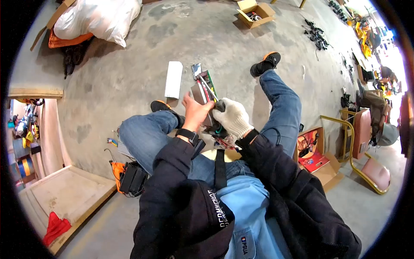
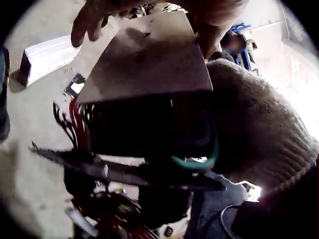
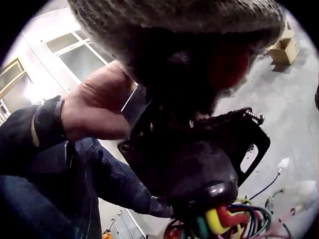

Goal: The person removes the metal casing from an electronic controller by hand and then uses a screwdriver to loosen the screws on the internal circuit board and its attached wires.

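Note:
I sit on the concrete floor and hold an electronic unit point(image 1: 203, 93) between my knees. It has a grey metal casing point(image 2: 149, 64), a green circuit board point(image 1: 210, 81) and a bundle of red and coloured wires point(image 3: 224, 221). My bare left hand point(image 1: 196, 113) grips the casing from the left, with its fingers point(image 2: 92, 20) curled over the top edge. My right hand point(image 1: 233, 117), in a white knit glove point(image 2: 259, 129), clasps the unit's black end point(image 3: 199, 154) from the right. What lies under the glove's fingers is hidden.
A flat white box point(image 1: 174, 79) lies on the floor just beyond the unit. A black and orange device point(image 1: 131, 178) sits by my left thigh. At my right are an open cardboard box point(image 1: 312, 153) and a gold-framed chair point(image 1: 366, 146). A white sack point(image 1: 99, 17) lies far left.

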Demonstrator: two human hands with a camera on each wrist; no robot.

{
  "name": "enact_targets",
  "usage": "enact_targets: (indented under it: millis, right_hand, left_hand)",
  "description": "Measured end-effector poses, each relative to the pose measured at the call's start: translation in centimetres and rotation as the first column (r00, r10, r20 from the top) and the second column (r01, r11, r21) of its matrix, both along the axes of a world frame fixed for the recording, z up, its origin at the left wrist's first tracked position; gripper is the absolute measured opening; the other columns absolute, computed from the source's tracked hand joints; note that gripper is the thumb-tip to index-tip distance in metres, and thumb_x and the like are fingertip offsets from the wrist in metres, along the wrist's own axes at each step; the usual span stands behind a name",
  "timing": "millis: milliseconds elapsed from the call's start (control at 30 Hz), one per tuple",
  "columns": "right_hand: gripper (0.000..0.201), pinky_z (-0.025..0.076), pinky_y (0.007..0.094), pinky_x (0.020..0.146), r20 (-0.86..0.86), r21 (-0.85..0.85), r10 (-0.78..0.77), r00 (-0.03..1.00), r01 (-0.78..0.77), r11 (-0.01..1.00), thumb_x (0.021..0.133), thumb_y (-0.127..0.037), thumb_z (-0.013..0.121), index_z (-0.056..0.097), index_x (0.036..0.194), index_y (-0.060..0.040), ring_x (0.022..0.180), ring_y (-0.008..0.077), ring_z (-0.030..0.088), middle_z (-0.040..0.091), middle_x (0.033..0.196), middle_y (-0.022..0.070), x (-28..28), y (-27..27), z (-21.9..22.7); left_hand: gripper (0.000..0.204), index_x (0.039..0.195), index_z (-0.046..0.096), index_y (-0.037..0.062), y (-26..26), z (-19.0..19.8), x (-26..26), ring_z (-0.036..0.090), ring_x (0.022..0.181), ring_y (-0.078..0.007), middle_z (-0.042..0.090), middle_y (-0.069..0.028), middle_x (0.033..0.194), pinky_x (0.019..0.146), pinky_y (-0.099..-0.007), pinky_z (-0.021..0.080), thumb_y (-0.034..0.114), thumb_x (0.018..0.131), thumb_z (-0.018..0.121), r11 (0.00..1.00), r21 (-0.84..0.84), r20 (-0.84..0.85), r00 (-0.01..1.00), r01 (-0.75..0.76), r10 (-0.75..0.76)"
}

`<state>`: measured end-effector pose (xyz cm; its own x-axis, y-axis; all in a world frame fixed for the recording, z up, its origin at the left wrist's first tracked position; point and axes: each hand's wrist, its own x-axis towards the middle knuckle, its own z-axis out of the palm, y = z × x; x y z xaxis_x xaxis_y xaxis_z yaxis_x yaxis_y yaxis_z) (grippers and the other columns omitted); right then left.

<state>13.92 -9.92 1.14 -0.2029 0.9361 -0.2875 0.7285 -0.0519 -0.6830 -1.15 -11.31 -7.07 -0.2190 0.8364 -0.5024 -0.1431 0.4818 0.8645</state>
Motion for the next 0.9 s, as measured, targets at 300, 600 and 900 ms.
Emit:
enact_targets:
  millis: [300, 600, 900]
  right_hand:
    - [0.029, 0.056, 0.0445, 0.078, -0.023, -0.077, -0.024, 0.999, 0.022, 0.997, 0.081, -0.029, 0.072, 0.073, 0.097, -0.0053, 0.088, 0.0389, 0.071, 0.072, 0.088, 0.0199, 1.5, -1.4, -1.1]
    - [0.026, 0.056, 0.0453, 0.076, -0.079, -0.031, -0.069, 0.995, 0.066, 0.997, 0.081, -0.029, 0.073, 0.073, 0.092, -0.0058, 0.084, 0.0388, 0.071, 0.072, 0.086, 0.0193, 1.7, -2.0, -1.7]
    - [0.02, 0.055, 0.0465, 0.076, -0.099, 0.049, -0.05, 0.994, 0.055, 0.997, 0.082, -0.025, 0.072, 0.073, 0.089, -0.006, 0.083, 0.0393, 0.069, 0.071, 0.084, 0.0185, 1.9, -2.7, -2.9]
  left_hand:
    - [0.06, 0.126, 0.055, 0.0092, 0.1, 4.6, 1.0, 0.033, 0.137, -0.0467, 0.034, -0.0262, 0.144, 0.114, -0.0549, 0.029, 0.013, 0.072, 0.08, 0.936, 0.268, -0.819, 0.565, 0.23, 0.096]
    - [0.026, 0.095, 0.069, 0.0083, 0.4, 4.7, 1.6, 0.038, 0.131, -0.0437, 0.045, -0.0215, 0.135, 0.109, -0.0533, 0.033, 0.013, 0.07, 0.077, 0.924, 0.18, -0.946, 0.317, 0.337, 0.068]
    - [0.015, 0.083, 0.071, 0.0084, 0.8, 4.8, 2.2, 0.043, 0.125, -0.0386, 0.052, -0.0165, 0.124, 0.105, -0.0509, 0.033, 0.015, 0.07, 0.077, 0.948, 0.109, -0.964, 0.265, 0.3, 0.028]
